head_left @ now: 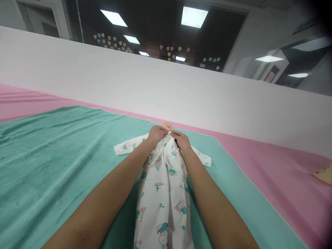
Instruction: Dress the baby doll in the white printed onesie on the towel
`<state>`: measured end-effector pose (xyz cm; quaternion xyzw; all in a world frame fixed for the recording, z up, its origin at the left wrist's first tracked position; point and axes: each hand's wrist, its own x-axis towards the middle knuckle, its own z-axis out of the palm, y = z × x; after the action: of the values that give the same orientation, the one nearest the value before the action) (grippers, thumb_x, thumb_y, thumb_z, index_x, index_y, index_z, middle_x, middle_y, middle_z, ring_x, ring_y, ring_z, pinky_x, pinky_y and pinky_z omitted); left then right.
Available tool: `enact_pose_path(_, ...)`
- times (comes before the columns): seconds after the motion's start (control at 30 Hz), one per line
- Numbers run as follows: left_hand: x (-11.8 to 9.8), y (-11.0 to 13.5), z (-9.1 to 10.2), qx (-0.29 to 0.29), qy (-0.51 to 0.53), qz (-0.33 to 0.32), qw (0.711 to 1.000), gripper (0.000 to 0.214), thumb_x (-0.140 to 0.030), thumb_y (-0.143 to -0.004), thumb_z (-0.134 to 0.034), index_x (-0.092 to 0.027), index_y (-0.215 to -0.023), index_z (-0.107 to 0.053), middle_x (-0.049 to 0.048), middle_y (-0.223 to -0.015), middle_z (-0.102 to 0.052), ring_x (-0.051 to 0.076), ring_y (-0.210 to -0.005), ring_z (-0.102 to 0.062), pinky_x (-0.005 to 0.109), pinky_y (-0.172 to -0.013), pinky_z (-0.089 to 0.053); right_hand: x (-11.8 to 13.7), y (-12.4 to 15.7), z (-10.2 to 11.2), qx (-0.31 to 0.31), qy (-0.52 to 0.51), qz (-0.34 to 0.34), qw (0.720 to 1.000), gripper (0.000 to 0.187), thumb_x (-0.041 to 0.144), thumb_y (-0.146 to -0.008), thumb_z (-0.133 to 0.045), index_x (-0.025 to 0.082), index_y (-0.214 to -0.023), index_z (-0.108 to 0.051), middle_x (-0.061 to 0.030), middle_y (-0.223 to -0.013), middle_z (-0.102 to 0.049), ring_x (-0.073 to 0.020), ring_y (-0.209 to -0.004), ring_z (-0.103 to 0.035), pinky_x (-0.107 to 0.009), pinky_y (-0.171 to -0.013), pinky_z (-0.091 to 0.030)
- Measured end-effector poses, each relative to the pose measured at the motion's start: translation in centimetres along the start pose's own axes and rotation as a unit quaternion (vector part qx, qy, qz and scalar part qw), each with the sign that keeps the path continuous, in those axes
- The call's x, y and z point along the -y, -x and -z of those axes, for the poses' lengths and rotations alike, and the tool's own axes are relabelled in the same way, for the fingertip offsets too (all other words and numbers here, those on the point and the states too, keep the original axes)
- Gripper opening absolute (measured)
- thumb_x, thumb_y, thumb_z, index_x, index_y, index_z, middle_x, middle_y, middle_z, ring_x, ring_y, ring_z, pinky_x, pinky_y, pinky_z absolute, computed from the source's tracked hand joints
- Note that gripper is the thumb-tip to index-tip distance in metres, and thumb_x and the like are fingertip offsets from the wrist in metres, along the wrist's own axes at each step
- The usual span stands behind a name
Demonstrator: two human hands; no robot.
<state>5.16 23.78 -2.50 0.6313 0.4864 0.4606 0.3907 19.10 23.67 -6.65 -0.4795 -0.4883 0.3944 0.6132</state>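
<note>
A white long-sleeved baby gown (155, 204) printed with small teal and pink cartoon figures lies spread out, its lower end running toward me. Above the collar shows a small part of a doll's head (166, 126). My left hand (156, 134) is closed at the left side of the neckline, fingertips on the cloth. From the right, my right hand (182, 139) pinches the neckline too, its fingers close to the left ones. The gown's sleeves stretch out to both sides. White-edged front flaps hang below my hands. Exactly what sits between my fingertips is partly hidden.
Under the gown lies a teal blanket (64, 155), on top of a pink cover (285, 166). A white low wall (166, 93) runs along the back, with dark glass (160, 20) above it carrying heart stickers. A yellowish object (324, 174) shows at the right edge.
</note>
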Motion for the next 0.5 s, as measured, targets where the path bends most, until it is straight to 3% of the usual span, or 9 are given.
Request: enact_pose_path(0.5,-0.1,-0.1,0.3,0.02,0.124,0.044,0.991,0.013,-0.016,-0.062,-0.066,-0.011,-0.055,-0.057,-0.0016,-0.048,-0.053,0.005,-0.044,-0.044,0.019,-0.048,-0.036,1.5,0.5,-0.6,-0.017,0.133,0.096,0.986,0.027,0.028,-0.061,-0.061,0.019,-0.085,-0.07,-0.0027,-0.089,-0.069,-0.018,-0.085,-0.062,-0.03,-0.081,-0.045)
